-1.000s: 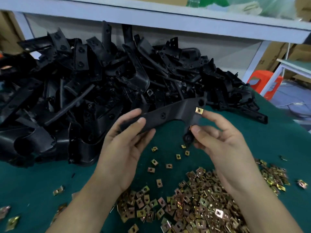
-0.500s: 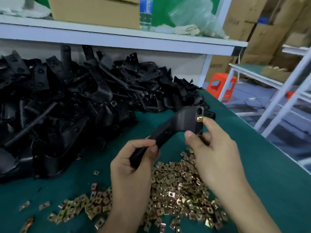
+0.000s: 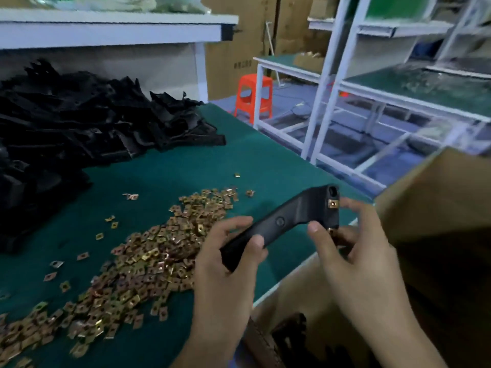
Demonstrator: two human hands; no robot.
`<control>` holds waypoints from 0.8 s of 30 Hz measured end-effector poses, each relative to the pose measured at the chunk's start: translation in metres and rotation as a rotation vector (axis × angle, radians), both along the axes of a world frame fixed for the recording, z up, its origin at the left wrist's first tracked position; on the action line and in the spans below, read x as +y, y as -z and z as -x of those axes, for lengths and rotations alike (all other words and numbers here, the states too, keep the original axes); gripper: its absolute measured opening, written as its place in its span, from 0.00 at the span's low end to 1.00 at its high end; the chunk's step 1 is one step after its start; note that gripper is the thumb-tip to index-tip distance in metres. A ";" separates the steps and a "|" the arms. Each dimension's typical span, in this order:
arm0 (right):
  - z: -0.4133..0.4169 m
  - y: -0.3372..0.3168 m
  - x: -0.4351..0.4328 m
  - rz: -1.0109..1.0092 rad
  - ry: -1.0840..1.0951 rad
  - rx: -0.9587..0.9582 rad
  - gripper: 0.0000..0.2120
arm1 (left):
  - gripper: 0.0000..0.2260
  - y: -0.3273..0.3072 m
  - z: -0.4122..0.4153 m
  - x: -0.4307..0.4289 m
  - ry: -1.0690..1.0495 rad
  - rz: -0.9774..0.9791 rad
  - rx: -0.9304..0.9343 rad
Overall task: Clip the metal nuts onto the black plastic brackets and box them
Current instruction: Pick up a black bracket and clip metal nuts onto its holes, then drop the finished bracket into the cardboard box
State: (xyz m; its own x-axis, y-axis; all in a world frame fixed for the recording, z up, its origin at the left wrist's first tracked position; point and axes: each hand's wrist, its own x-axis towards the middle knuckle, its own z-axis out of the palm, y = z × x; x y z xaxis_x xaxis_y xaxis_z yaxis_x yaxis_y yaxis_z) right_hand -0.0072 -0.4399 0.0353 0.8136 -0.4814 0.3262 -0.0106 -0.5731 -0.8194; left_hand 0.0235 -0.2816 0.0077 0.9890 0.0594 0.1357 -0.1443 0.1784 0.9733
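Note:
I hold one black plastic bracket (image 3: 281, 224) in both hands over the table's right edge. My left hand (image 3: 225, 264) grips its lower end. My right hand (image 3: 356, 251) holds its upper end, thumb on the face, fingers behind. A brass metal nut (image 3: 332, 203) sits clipped on that upper end, and a second nut (image 3: 330, 231) shows just below it by my thumb. A heap of loose metal nuts (image 3: 148, 256) lies on the green table (image 3: 172, 171). The open cardboard box (image 3: 435, 203) stands to the right, with dark brackets (image 3: 292, 333) showing inside at the bottom.
A large pile of black brackets (image 3: 79, 128) covers the table's back left. A white shelf (image 3: 111, 30) runs above it. Beyond the table's right edge stand an orange stool (image 3: 255, 96) and white metal racks (image 3: 332, 83).
My view has swung right and the bracket has moved with both hands from above the nut heap toward the cardboard box, which has come into view. Both hands keep their hold.

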 end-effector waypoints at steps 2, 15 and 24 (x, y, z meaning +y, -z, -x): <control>0.021 0.009 -0.018 -0.016 0.058 0.027 0.16 | 0.09 0.007 0.008 -0.016 0.098 -0.096 0.002; 0.113 0.066 -0.094 -0.043 0.045 1.019 0.17 | 0.19 0.047 0.020 -0.037 0.848 -0.875 -0.127; 0.056 0.040 -0.038 0.039 -0.102 0.605 0.15 | 0.14 0.026 0.007 -0.009 0.799 -0.543 -0.090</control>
State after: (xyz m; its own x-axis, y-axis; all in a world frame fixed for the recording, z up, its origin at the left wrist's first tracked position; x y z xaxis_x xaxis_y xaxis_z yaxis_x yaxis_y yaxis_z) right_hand -0.0629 -0.4779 -0.0050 0.9010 -0.3888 -0.1925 -0.4114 -0.6250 -0.6634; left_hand 0.0167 -0.2906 -0.0180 0.6951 -0.7186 0.0231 -0.2532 -0.2145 0.9433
